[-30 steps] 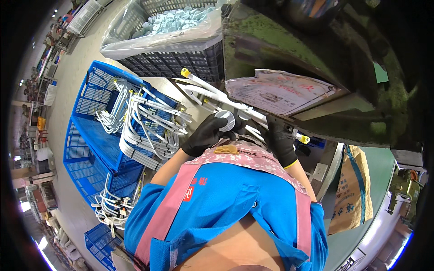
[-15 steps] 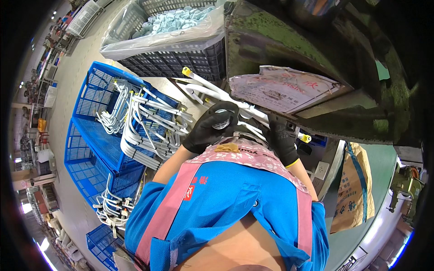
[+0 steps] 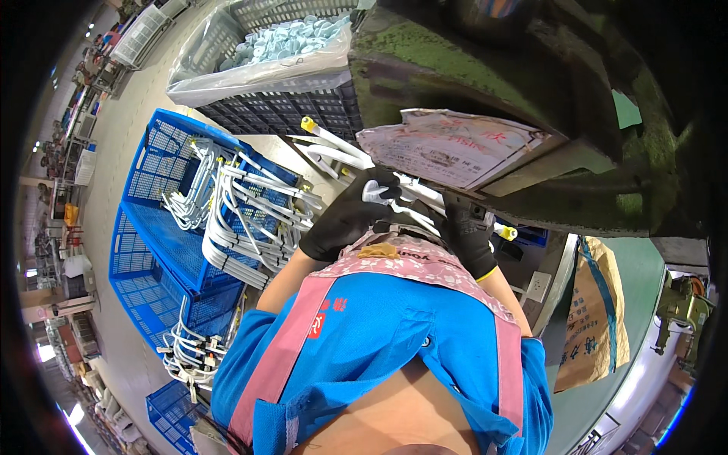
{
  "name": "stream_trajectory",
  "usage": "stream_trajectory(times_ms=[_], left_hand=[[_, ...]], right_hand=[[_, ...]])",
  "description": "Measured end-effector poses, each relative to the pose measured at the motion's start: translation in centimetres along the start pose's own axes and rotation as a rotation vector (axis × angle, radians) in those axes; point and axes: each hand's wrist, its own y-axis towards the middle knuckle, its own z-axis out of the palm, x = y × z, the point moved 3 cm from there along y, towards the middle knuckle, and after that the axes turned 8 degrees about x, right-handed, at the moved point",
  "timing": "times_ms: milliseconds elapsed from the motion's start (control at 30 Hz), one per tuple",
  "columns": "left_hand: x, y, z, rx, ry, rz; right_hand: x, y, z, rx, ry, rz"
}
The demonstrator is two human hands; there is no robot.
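Note:
A white tubular frame [image 3: 421,192] with yellow-tipped ends lies across in front of me, partly under the green machine [image 3: 485,91]. My left hand [image 3: 349,216], in a black glove, is closed around a small pale oval disc [image 3: 375,192]. This disc is against or close beside the end of a thinner white rod of the frame; contact is hard to make out. My right hand [image 3: 469,236], also gloved in black, is wrapped round the frame's right part, near a yellow end [image 3: 506,232]. The machine's lower edge hides some of its fingers.
Blue crates [image 3: 163,235] full of bent white tubes [image 3: 246,220] stand at my left. Beyond them is a black crate [image 3: 296,110] lined with clear plastic, heaped with pale discs [image 3: 292,39]. A brown paper sack [image 3: 595,318] is at my right.
My left hand has turned slightly and brought the pale disc up to the thin rod's end. The right hand stays on the frame. The view has shifted a little.

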Motion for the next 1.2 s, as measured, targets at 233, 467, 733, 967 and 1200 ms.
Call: stream_trajectory(times_ms=[233,467,733,967,1200], left_hand=[[0.3,2.5,1.5,-0.260,1.442,0.407],[1.3,4.8,1.5,-0.132,1.613,0.369],[2.5,5.0,0.2,-0.018,1.674,0.434],[1.0,4.5,-12.0,-0.026,1.623,0.300],[-0.8,5.4,-14.6,-0.026,1.967,0.182]], right_hand=[[0.0,0.2,-0.1,-0.040,0.008,0.011],[0.0,-0.1,-0.3,-0.165,-0.014,-0.075],[-0.7,-0.3,1.3,-0.040,0.133,0.063],[-1.3,-1.3,0.0,0.093,-0.010,0.108],[-3.8,-2.3,6.0,-0.045,-0.152,0.170]])
